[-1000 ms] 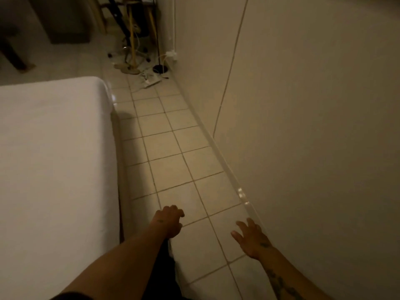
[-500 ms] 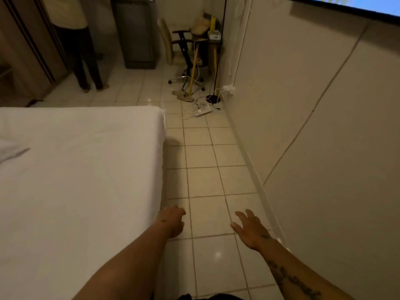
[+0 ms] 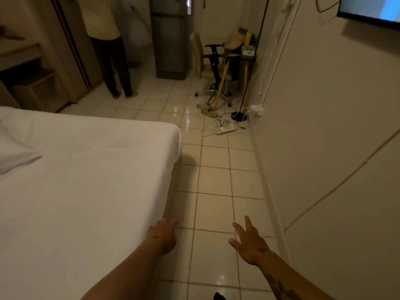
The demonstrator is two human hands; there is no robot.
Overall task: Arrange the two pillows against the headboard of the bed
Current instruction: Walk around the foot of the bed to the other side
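View swung left, one pillow (image 3: pixel 15 154) revealed; left hand (image 3: pixel 163 236) loosely curled, right hand (image 3: pixel 249 243) splayed, both empty.

A tiled aisle (image 3: pixel 216 180) runs open between the bed (image 3: pixel 86 180) and the wall (image 3: pixel 324 159); farther on, a power strip (image 3: pixel 226 131) with cables (image 3: pixel 213 124) (tangled on the floor) and a chair (image 3: pixel 203 61) block it.

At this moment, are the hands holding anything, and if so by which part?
Nothing is held. The left hand hangs loosely curled and empty, the right hand spread open; a pillow lies untouched on the bed.
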